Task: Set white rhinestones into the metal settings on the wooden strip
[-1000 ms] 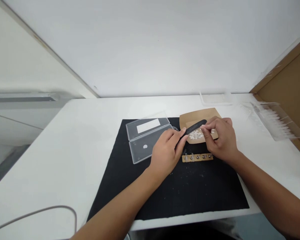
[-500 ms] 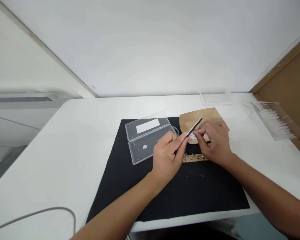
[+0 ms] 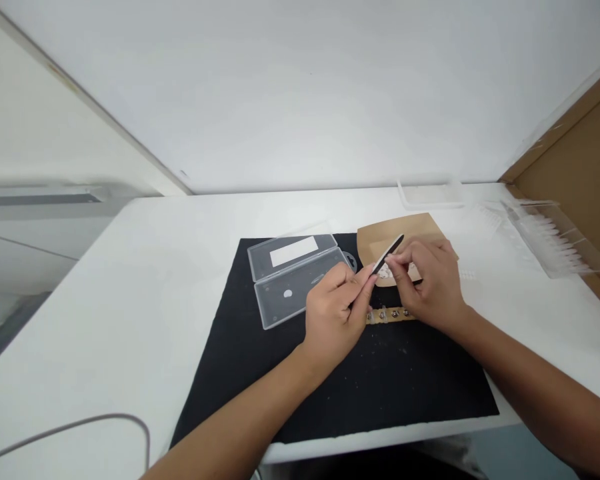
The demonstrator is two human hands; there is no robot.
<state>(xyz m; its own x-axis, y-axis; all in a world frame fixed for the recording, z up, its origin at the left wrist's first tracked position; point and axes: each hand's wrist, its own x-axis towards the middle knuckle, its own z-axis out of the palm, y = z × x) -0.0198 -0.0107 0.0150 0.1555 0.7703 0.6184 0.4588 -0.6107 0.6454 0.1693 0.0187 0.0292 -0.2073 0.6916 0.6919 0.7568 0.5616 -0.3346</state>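
Slim flat stick (image 3: 393, 251), pale face with a dark edge, just right of frame centre, tilted up to the right, top end free over the brown paper

Left hand (image 3: 333, 307), centre of frame: thumb and fingers pinch the stick's lower end, other fingers curled

Right hand (image 3: 427, 277), right of centre: thumb and index fingertips pressed together right at the stick's edge; whatever they pinch is too small to make out, can't tell if it touches the stick

Brown paper (image 3: 397, 230) behind both hands, small white bits (image 3: 384, 273) on its lower part, partly hidden by the hands

Tan strip (image 3: 389, 315) below the hands, row of round shiny pieces on it, clear bits at its left part, ends partly covered

Clear plastic case (image 3: 275, 311) left of the left hand, unfolded, white label (image 3: 294, 252) on its upper half, small white oval (image 3: 287, 293) in the lower half

Black mat (image 3: 375, 393) under these, pale specks on it, lying on white table (image 3: 90, 313)

Grey cable (image 3: 95, 418) lower left; clear tray with pale tips (image 3: 553, 243) right edge, beside brown board (image 3: 580, 140)
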